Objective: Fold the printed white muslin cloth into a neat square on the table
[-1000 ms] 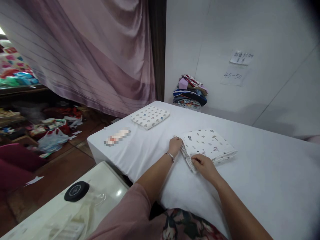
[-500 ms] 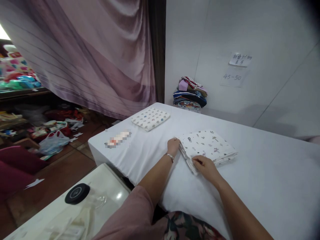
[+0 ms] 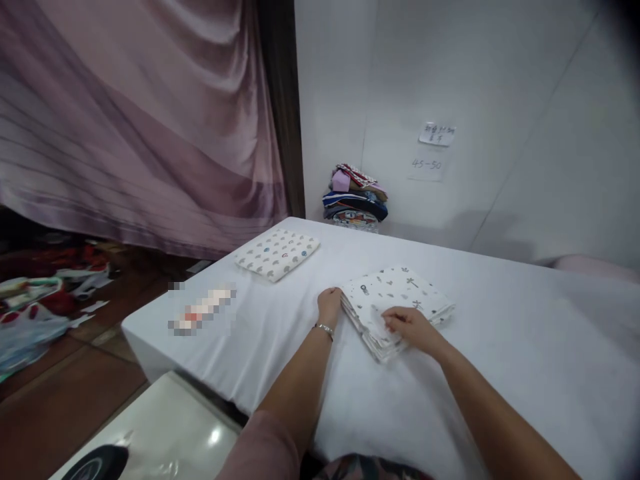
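A white cloth printed with small plants and insects (image 3: pixel 387 287) lies folded in several layers in front of me. My left hand (image 3: pixel 330 305) is closed on its left corner, with the fingertips partly hidden by the cloth. Over the near part, my right hand (image 3: pixel 407 325) has thumb and fingers pinched together on what looks like a bit of the top layer, slightly blurred. Farther left lies a second folded cloth, cream with grey cloud-like shapes (image 3: pixel 277 255). Both rest on a white-covered table (image 3: pixel 505 347).
A pixelated item (image 3: pixel 203 310) lies near the table's left edge. A pile of folded fabrics (image 3: pixel 355 197) stands beyond the far edge by the wall. A pale side surface (image 3: pixel 170 427) holds a black round object (image 3: pixel 97 463). A pink curtain (image 3: pixel 200 133) hangs at the left.
My right hand has shifted from the cloth's near edge to over its top, and the near corner lies flatter. My left hand stays at the left corner. The view has turned right.
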`<state>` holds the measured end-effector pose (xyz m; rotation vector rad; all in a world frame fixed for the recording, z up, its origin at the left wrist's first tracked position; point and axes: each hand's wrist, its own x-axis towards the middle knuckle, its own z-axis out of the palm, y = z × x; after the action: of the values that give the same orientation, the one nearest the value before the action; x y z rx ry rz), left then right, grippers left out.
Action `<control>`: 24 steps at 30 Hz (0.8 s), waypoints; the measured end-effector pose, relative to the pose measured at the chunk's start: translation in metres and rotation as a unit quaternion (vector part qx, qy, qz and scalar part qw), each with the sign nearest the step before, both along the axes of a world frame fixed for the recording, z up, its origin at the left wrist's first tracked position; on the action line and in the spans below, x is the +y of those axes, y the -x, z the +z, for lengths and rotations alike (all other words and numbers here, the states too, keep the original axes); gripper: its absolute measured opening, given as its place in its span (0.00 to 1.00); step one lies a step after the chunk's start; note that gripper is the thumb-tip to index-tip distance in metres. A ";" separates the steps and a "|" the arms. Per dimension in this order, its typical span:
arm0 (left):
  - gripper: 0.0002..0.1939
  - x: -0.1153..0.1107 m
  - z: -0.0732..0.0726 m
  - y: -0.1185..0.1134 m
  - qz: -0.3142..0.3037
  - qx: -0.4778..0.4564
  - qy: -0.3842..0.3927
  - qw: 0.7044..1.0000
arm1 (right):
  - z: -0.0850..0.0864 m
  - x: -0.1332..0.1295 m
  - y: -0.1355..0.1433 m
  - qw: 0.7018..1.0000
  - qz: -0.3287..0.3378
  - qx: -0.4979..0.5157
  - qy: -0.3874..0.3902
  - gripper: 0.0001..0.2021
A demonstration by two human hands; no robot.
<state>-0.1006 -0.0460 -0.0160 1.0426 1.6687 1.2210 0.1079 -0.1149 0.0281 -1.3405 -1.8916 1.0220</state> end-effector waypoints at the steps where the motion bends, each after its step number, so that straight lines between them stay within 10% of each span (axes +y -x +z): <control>1: 0.08 0.000 0.000 0.000 0.009 -0.006 -0.005 1.000 | 0.005 0.013 -0.007 1.000 -0.026 0.004 0.000 0.13; 7: 0.07 0.002 -0.002 0.001 0.024 -0.036 -0.023 0.999 | 0.019 0.101 -0.051 0.963 -0.230 -0.135 -0.046 0.15; 24: 0.08 0.004 0.005 0.002 0.057 -0.168 -0.008 0.984 | -0.023 0.189 -0.052 0.905 -0.276 -0.321 0.047 0.24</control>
<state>-0.1025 -0.0423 -0.0108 0.7102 1.4704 1.4011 0.1601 0.0745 0.0054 -2.3053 -1.7003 0.3990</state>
